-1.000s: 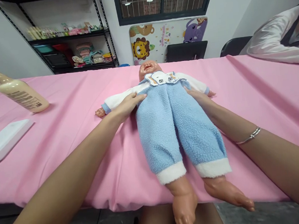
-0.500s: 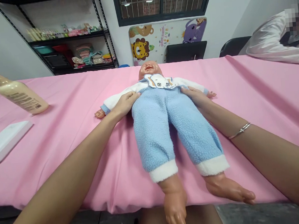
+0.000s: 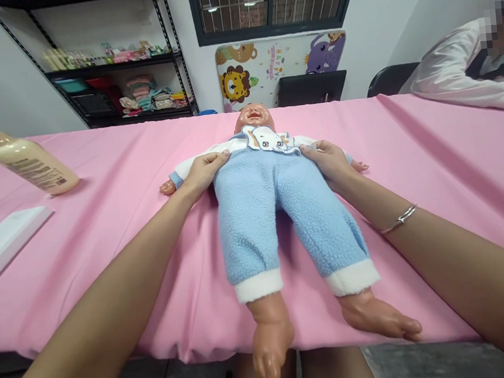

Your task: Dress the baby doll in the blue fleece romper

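A baby doll (image 3: 254, 212) lies on its back in blue fleece trousers with white cuffs and a white top with a printed bib. Its bare feet reach past the table's near edge. My left hand (image 3: 205, 172) lies on the doll's left-of-view side, fingers across the white top at the trouser waist. My right hand (image 3: 327, 162) grips the opposite side of the chest at the waistband, and a silver bangle (image 3: 399, 219) circles that wrist.
A cream pump bottle (image 3: 29, 165) lies on the pink-covered table (image 3: 110, 284), and a flat white object (image 3: 7, 243) lies near it. A seated person in a white sleeve (image 3: 462, 70) is at the far right. A shelf (image 3: 113, 66), play mat (image 3: 278, 63) and dark screen (image 3: 311, 88) stand behind.
The doll's legs and lower body have swung towards the left of the view. Both my hands have shifted slightly left, staying on the doll's torso.
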A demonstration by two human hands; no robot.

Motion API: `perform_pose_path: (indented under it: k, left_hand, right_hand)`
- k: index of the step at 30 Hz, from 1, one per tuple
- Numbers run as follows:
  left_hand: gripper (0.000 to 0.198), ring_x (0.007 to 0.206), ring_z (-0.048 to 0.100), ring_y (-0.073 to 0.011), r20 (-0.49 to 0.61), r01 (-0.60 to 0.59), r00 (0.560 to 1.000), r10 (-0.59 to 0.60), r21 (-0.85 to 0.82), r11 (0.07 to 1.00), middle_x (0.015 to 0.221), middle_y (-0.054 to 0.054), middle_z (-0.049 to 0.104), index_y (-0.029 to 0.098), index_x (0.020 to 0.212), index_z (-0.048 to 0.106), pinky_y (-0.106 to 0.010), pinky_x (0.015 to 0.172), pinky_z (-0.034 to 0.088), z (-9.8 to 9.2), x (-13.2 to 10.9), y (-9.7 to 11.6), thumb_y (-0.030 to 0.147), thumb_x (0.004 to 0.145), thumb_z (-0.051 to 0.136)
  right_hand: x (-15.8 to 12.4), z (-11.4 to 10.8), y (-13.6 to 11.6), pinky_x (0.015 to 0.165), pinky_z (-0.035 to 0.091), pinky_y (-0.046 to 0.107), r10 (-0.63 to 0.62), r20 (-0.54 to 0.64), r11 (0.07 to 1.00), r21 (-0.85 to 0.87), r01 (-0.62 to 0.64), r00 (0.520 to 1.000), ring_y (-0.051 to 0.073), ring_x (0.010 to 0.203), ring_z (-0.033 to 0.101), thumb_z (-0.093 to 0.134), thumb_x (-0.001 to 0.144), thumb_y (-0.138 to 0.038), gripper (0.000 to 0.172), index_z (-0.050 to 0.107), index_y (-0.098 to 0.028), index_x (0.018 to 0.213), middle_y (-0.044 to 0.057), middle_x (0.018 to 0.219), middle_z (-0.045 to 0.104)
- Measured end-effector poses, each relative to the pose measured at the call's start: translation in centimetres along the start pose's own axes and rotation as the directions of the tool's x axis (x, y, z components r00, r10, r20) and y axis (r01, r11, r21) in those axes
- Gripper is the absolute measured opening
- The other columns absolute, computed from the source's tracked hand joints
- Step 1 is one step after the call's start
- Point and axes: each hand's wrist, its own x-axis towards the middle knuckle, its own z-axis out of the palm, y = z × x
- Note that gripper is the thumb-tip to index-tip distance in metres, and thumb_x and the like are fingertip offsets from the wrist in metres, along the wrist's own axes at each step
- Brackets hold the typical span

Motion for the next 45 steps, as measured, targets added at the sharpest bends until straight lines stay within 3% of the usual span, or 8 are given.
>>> perform_pose_path:
  k: [5, 8, 13, 21, 27, 32, 39, 45]
  left_hand:
    - [0.048, 0.059, 0.035, -0.0121, 0.055, -0.035, 0.998, 0.029, 0.100, 0.994, 0.061, 0.002, 0.041, 0.018, 0.057, 0.051, -0.028, 0.056, 0.026, -0.1, -0.3, 0.4, 0.061, 0.076, 0.065]
    - [0.049, 0.060, 0.037, -0.0123, 0.023, -0.069, 0.997, 0.067, 0.097, 0.993, 0.062, 0.002, 0.042, 0.019, 0.057, 0.051, -0.028, 0.057, 0.029, -0.1, -0.6, 0.8, 0.061, 0.074, 0.067]
    - [0.052, 0.057, 0.032, -0.0119, -0.036, -0.043, 0.998, 0.044, 0.021, 0.999, 0.060, 0.003, 0.037, 0.020, 0.058, 0.046, -0.028, 0.053, 0.025, 0.3, -0.8, 0.7, 0.065, 0.076, 0.063]
    - [0.042, 0.059, 0.033, -0.0117, -0.031, -0.035, 0.999, 0.037, 0.054, 0.998, 0.063, 0.002, 0.040, 0.019, 0.062, 0.049, -0.026, 0.056, 0.029, 0.6, -0.9, 0.8, 0.053, 0.083, 0.061]
    - [0.040, 0.061, 0.034, -0.0125, -0.055, -0.040, 0.997, 0.048, 0.129, 0.991, 0.065, 0.002, 0.040, 0.019, 0.062, 0.047, -0.027, 0.058, 0.029, 0.9, -0.9, 0.7, 0.050, 0.084, 0.059]
    - [0.041, 0.061, 0.036, -0.0127, -0.066, -0.037, 0.997, 0.045, 0.123, 0.992, 0.066, 0.002, 0.043, 0.019, 0.065, 0.048, -0.026, 0.057, 0.029, 1.0, -0.9, 0.6, 0.054, 0.084, 0.056]
    - [0.042, 0.060, 0.038, -0.0119, -0.071, -0.011, 0.997, 0.014, 0.046, 0.999, 0.065, 0.002, 0.045, 0.019, 0.066, 0.050, -0.024, 0.055, 0.032, 0.9, -0.8, 0.4, 0.056, 0.082, 0.061]
    - [0.052, 0.057, 0.035, -0.0118, -0.021, -0.020, 1.000, 0.022, 0.075, 0.997, 0.060, 0.002, 0.040, 0.019, 0.059, 0.046, -0.026, 0.052, 0.028, 1.0, -0.8, 0.8, 0.064, 0.078, 0.061]
  right_hand:
    - [-3.2, 0.2, -3.6, 0.075, 0.044, 0.034, -0.476, -0.089, 0.771, -0.520, 0.367, 0.875, 0.020, 0.084, 0.053, 0.070, 0.070, -0.018, 0.028, 0.045, -0.021, 0.083, 0.006, 0.091, 0.056]
    - [-8.8, 1.5, -7.9, 0.072, 0.041, 0.032, -0.571, 0.373, 0.594, -0.428, 0.681, 0.732, 0.017, 0.078, 0.051, 0.064, 0.082, -0.025, 0.016, 0.048, -0.020, 0.082, 0.004, 0.087, 0.057]
    - [-16.1, 3.3, -11.1, 0.059, 0.036, 0.027, -0.087, 0.982, 0.581, -0.087, 0.809, 0.168, 0.013, 0.067, 0.047, 0.069, 0.085, -0.036, 0.028, 0.053, -0.017, 0.075, 0.000, 0.075, 0.056]
    - [-18.2, 3.8, -9.1, 0.051, 0.024, 0.031, -0.249, 0.955, 0.223, -0.105, 0.969, 0.161, 0.016, 0.061, 0.040, 0.059, 0.084, -0.008, 0.015, 0.054, -0.016, 0.073, 0.005, 0.070, 0.053]
    - [-18.3, 4.4, -9.5, 0.050, 0.027, 0.029, -0.209, 0.977, 0.366, 0.037, 0.930, 0.044, 0.014, 0.061, 0.041, 0.056, 0.090, -0.013, 0.012, 0.057, -0.013, 0.078, 0.003, 0.070, 0.053]
    - [-16.8, 4.5, -10.0, 0.060, 0.036, 0.025, -0.092, 0.988, 0.601, -0.046, 0.798, 0.126, 0.010, 0.066, 0.049, 0.049, 0.096, -0.016, 0.019, 0.059, -0.014, 0.080, 0.001, 0.078, 0.060]
    - [-10.7, 3.4, -7.6, 0.077, 0.036, 0.031, -0.276, 0.729, 0.468, -0.468, 0.750, 0.627, 0.016, 0.073, 0.056, 0.057, 0.092, -0.022, 0.019, 0.060, -0.014, 0.075, 0.004, 0.074, 0.064]
    - [-8.9, 2.7, -6.6, 0.072, 0.034, 0.031, -0.317, 0.685, 0.385, -0.539, 0.749, 0.656, 0.014, 0.061, 0.048, 0.052, 0.094, -0.024, 0.030, 0.052, -0.016, 0.065, 0.001, 0.061, 0.054]
